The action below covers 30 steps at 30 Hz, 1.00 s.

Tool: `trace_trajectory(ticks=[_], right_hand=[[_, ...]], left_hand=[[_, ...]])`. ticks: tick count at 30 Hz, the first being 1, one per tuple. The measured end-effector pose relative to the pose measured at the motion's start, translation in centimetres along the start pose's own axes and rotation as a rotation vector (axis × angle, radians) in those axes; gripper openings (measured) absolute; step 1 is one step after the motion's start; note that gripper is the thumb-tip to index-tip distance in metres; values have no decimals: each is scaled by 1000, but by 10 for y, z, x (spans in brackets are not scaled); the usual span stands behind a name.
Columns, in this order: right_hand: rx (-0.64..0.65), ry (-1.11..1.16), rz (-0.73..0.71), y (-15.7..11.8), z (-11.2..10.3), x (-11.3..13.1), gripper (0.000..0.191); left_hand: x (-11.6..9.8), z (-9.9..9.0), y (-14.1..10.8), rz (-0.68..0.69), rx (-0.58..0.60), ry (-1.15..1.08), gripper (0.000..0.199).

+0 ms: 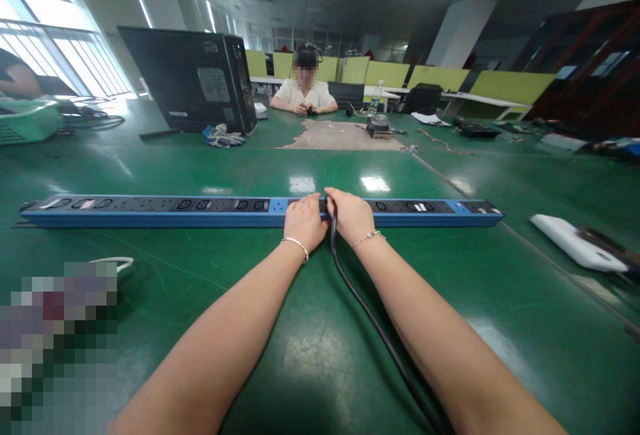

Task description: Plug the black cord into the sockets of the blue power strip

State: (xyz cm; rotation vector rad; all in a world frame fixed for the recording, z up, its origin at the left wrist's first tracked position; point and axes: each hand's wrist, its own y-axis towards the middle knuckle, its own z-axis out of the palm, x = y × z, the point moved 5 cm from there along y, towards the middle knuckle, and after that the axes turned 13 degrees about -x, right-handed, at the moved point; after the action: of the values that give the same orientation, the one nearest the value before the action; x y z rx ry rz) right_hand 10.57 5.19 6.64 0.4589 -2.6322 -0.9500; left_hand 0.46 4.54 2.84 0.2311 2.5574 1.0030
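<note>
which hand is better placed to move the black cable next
Probably the right hand: it is at the upper end of the black cable, while the left hand rests on the blue power strip.

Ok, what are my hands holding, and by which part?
Right hand: the cable, near its upper end. Left hand: on the strip; grip unclear.

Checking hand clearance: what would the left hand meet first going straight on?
Likely the right hand, close beside the left hand at the power strip; depth between them is unclear.
</note>
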Motion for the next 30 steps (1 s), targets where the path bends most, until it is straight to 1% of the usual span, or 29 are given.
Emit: trace_trajectory(ticks=[3, 6, 12, 15, 18, 21, 24, 26, 28, 30], right_hand=[[32, -82, -31, -2, 2, 10, 35], [31, -101, -25, -4, 3, 12, 36], [28, -89, 24, -11, 6, 8, 39], [32, -78, 4, -18, 7, 6, 41], [40, 1, -3, -25, 7, 0, 47], [46, 91, 33, -29, 9, -10, 51], [58, 167, -11, -31, 11, -19, 55], [69, 198, -47, -33, 14, -22, 61], [64, 210, -44, -35, 16, -25, 66], [32, 220, -9, -35, 18, -26, 66]], left_hand=[[-1, -1, 1, 3, 14, 12, 44], [-1, -1, 2, -1, 19, 24, 43], [-5, -5, 1, 15, 32, 30, 48], [-9, -8, 0, 10, 21, 13, 54], [-11, -9, -1, 18, 11, -10, 56], [-12, -7, 1, 31, 24, -15, 49], [-10, -4, 7, -1, 39, -22, 39], [-10, -2, 11, -17, 51, -20, 33], [-10, 0, 14, -15, 58, -11, 30], [-11, 1, 16, -3, 55, -6, 31]])
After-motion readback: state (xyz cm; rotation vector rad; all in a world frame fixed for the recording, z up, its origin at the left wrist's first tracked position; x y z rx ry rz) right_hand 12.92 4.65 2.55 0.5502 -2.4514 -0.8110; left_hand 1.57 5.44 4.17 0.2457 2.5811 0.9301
